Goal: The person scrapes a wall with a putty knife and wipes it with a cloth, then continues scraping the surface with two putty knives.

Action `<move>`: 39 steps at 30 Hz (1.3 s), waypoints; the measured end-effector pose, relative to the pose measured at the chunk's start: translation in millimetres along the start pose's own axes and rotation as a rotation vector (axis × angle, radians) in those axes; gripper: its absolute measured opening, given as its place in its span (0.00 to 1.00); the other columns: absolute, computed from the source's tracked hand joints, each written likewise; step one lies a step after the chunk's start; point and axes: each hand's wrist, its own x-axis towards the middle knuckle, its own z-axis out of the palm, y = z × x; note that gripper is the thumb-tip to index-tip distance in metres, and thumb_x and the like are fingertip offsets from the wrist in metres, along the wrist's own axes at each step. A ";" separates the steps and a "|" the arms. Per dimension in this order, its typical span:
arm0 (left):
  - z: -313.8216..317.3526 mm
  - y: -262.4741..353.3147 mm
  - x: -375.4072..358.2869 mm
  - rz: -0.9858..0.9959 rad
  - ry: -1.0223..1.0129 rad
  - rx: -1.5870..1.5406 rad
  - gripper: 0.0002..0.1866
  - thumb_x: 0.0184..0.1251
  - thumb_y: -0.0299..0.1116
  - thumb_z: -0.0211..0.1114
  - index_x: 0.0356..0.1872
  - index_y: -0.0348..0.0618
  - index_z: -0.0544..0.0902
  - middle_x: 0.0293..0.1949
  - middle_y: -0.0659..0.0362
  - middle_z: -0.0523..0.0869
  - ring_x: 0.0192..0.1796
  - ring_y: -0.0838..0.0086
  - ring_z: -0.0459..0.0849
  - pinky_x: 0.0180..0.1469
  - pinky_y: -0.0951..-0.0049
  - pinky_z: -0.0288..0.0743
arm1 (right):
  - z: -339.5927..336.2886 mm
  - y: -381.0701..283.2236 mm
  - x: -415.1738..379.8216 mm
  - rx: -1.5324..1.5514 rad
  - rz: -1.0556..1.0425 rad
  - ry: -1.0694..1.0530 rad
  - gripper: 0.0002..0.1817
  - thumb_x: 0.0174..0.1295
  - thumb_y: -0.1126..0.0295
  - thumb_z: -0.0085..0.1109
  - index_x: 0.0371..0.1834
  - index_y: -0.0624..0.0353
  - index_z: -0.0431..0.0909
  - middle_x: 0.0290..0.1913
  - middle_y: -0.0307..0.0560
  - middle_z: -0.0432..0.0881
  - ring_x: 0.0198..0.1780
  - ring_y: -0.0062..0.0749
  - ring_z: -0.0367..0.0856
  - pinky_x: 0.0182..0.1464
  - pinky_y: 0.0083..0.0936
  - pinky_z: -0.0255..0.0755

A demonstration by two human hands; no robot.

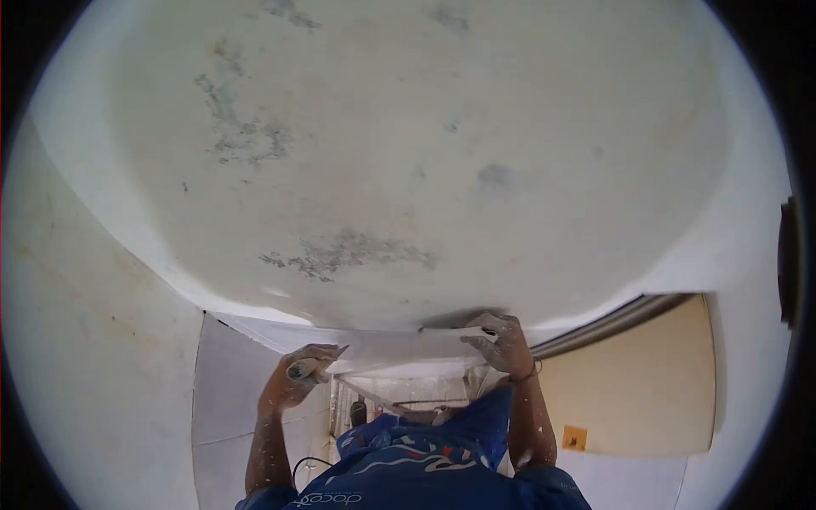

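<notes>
My left hand (293,378) is closed around a putty knife; its pale rounded handle end (302,369) and a corner of its thin blade (340,352) show. My right hand (505,347) grips a long, thin white-edged filling blade (450,332) at its right end. That blade lies close to the lower part of the wall surface (544,170); whether it touches cannot be made out. Grey rough patches (348,251) mark the pale surface above the blade. Whitish dust or filler covers the fingers of both hands.
A side wall (93,280) rises at the left. On the right stands a cream door-like panel (633,374), with a small orange square (575,438) below it. White panels (246,382) and a narrow lower area with dark items (359,413) lie beneath my hands.
</notes>
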 end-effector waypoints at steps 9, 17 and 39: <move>-21.7 -19.1 -20.8 -0.015 0.248 -0.402 0.21 0.52 0.42 0.69 0.41 0.36 0.79 0.41 0.52 0.84 0.47 0.67 0.81 0.47 0.68 0.75 | -7.9 0.2 -1.1 -0.337 0.045 -0.020 0.10 0.45 0.69 0.68 0.31 0.57 0.79 0.29 0.46 0.81 0.33 0.41 0.78 0.39 0.32 0.70; -6.4 -41.4 -22.5 0.002 0.396 -0.536 0.23 0.46 0.42 0.74 0.39 0.36 0.79 0.39 0.51 0.83 0.44 0.61 0.83 0.48 0.64 0.76 | -15.9 47.4 -17.4 -0.411 -0.166 0.095 0.11 0.42 0.69 0.70 0.30 0.56 0.81 0.28 0.44 0.81 0.30 0.41 0.77 0.41 0.34 0.69; 108.3 -63.8 -3.8 0.067 0.699 -0.695 0.14 0.53 0.32 0.67 0.39 0.41 0.75 0.40 0.55 0.81 0.43 0.70 0.81 0.45 0.68 0.77 | 2.5 56.7 -4.7 -0.081 -0.401 0.084 0.09 0.57 0.64 0.58 0.29 0.59 0.78 0.30 0.45 0.81 0.27 0.39 0.78 0.31 0.28 0.70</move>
